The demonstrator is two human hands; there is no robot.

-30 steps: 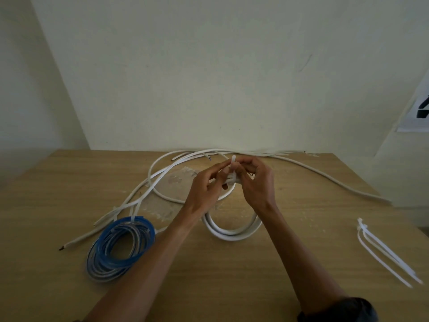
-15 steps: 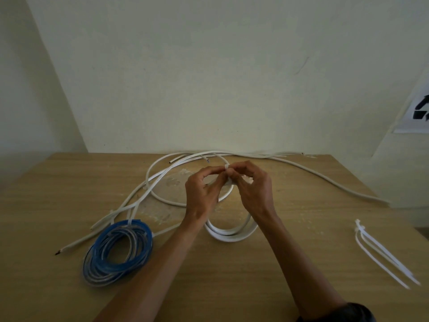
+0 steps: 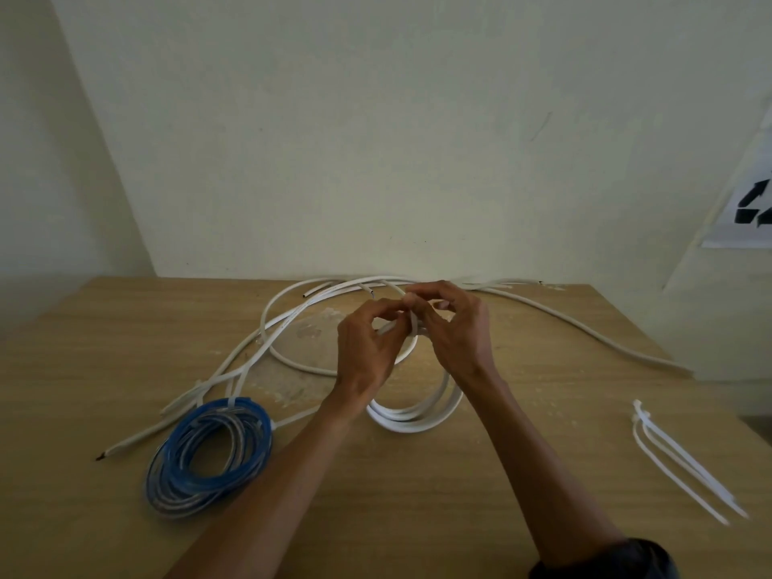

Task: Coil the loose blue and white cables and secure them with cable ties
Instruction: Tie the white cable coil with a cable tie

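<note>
Roughly halfway, judging from the desk. Done: round coil of blue and clear plastic cable [image 3: 209, 455], lying flat near the front left corner of the light wooden desk [image 3: 459, 516], already bound by a white strap on its far side. In hand: small coil of flat white cable [image 3: 413, 417], held on edge at mid-desk, lower loop resting on the top. Left hand [image 3: 367, 348] and right hand [image 3: 455, 332] both closed in a pinch at the top of that coil, fingertips meeting on a thin white plastic cable tie [image 3: 412, 325] looped round the strands (whether threaded through its head cannot be told, with fingers hiding it). Left to do: cinching this tie, then coiling and tying the long loose white cables [image 3: 275, 323] sprawled along the far edge and out toward the left and right edges. Spare white cable ties [image 3: 685, 465] waiting near the right edge, well apart from both hands. Against a second ago: tie tail no longer poking up above the fingertips, hands in much the same spot, blue coil and spare ties unmoved
</note>
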